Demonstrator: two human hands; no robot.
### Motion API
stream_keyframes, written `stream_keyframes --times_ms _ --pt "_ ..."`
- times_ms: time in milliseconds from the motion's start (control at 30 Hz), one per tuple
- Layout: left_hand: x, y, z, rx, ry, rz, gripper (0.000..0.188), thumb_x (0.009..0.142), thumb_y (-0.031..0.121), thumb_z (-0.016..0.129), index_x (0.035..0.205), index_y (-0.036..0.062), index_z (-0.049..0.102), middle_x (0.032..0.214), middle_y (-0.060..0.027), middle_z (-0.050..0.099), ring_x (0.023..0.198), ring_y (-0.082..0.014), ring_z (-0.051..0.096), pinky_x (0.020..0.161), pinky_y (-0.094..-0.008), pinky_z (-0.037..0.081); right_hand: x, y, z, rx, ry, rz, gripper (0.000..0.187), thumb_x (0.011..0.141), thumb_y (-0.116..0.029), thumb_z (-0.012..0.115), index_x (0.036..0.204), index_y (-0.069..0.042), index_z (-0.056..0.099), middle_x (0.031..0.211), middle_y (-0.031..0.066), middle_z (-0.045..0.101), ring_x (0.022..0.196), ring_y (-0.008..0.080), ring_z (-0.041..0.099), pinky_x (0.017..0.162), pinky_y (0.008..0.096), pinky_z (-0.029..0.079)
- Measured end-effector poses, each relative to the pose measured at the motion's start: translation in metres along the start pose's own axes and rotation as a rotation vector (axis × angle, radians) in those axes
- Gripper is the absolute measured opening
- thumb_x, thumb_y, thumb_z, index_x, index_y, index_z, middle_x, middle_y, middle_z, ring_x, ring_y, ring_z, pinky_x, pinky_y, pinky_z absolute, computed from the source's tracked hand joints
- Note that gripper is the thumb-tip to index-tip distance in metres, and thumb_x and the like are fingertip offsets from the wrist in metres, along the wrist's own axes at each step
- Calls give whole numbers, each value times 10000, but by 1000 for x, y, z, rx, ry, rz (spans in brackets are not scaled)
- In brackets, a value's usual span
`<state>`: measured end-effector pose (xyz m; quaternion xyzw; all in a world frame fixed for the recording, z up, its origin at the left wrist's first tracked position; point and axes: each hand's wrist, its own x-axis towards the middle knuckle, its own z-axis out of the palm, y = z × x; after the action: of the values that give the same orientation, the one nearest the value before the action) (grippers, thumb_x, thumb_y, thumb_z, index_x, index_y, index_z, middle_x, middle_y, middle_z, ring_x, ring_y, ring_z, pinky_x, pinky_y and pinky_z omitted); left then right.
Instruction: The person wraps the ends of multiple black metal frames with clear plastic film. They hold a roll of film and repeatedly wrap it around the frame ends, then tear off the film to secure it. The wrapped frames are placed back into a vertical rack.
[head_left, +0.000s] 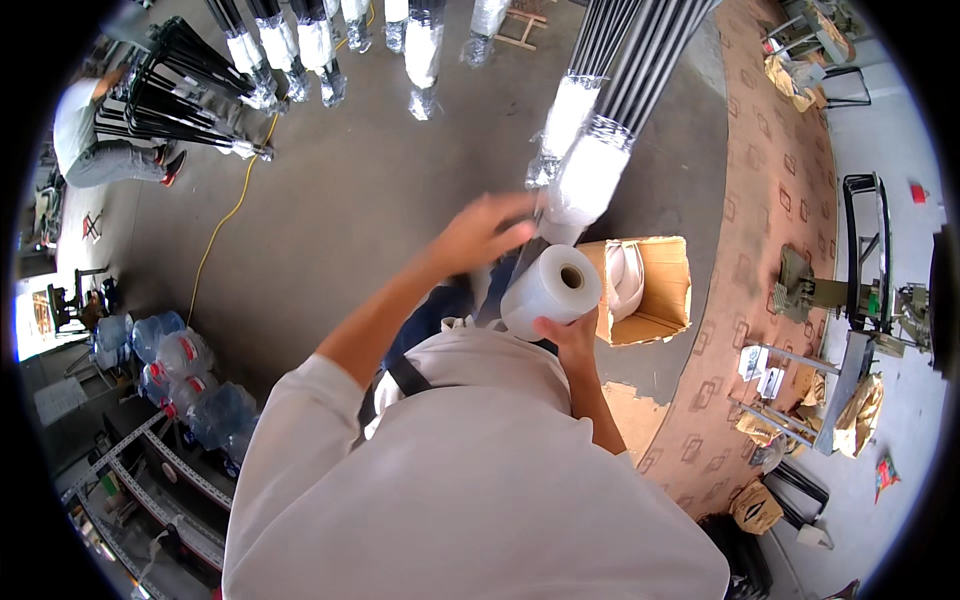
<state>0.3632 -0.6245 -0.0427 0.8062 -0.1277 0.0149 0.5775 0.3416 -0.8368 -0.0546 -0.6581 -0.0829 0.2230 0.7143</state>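
Observation:
My right hand grips a roll of clear stretch film from its lower right side, in front of my waist. The roll's round end, with its cardboard core, tilts up. My left hand reaches forward, slightly blurred, with fingers stretched out and apart. Its fingertips are close to the film-wrapped end of a bundle of black rods; whether they touch it I cannot tell. A second wrapped bundle stands just left of it.
An open cardboard box with white rolled material sits right of the roll. More wrapped rod bundles stand ahead. A yellow cable crosses the floor at left, near a bending person. Large water bottles stand lower left; patterned brown matting runs along the right.

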Motion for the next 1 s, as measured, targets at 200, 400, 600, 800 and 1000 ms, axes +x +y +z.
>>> stream_keyframes --times_ms 200,400,600,800,1000 --pt "102 -38 32 -275 213 -299 693 621 378 742 1185 78 475 1078 -115 578 983 -225 555 860 -333 410 10 -5 -36 -217 44 -98 790 485 -267 808 1135 1 448 1017 79 534 948 179 517 830 309 415" --pt "91 -7 29 -391 165 -301 602 614 158 776 1132 46 493 1036 -47 578 962 -135 521 871 -299 402 89 21 -164 88 172 209 596 634 -67 716 1160 -12 442 999 80 563 858 169 566 747 290 474" --pt "86 6 34 -377 241 -427 684 614 330 774 1163 56 472 1020 -80 583 969 -179 529 873 -307 392 196 58 -52 475 -293 149 299 798 -149 589 1063 -24 527 975 67 576 864 136 546 748 273 455" --pt "50 30 30 15 463 -524 838 685 296 730 1303 17 237 1265 -167 355 1174 -259 344 971 -399 274 192 59 18 987 -565 765 246 858 -196 529 1045 -36 524 972 53 555 860 135 527 755 273 462" --pt "-32 -21 62 150 1039 -670 936 578 280 790 1277 -11 240 1238 -190 353 1158 -310 357 949 -405 333 199 165 19 228 -887 457 188 842 -184 561 969 -45 554 873 20 543 781 112 509 695 231 442"
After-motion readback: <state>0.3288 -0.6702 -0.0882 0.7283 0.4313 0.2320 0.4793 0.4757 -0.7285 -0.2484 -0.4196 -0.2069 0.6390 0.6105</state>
